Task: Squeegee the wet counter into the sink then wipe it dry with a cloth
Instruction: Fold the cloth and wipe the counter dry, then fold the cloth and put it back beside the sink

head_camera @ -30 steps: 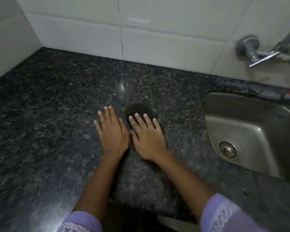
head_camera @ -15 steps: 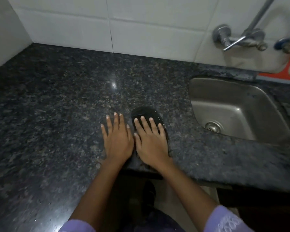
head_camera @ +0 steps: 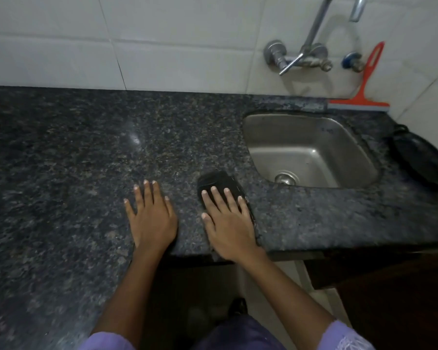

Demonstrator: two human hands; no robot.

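- Dark folded cloth [head_camera: 219,181] flat on speckled granite counter [head_camera: 61,147], pressed under straight fingers of right hand [head_camera: 229,221].
- Left hand [head_camera: 151,218] flat beside, holding nothing.

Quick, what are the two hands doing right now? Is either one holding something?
Left hand: open, fingers straight, flat on the counter, holding nothing.
Right hand: open, straight fingers pressing the dark cloth onto the counter, not gripping it.

No legible text, label, brand, number or sign appears on any surface in view. A small dark mark on the sink [head_camera: 311,150] inner wall, at 1 o'clock from the drain [head_camera: 285,178], is too blurred to read.
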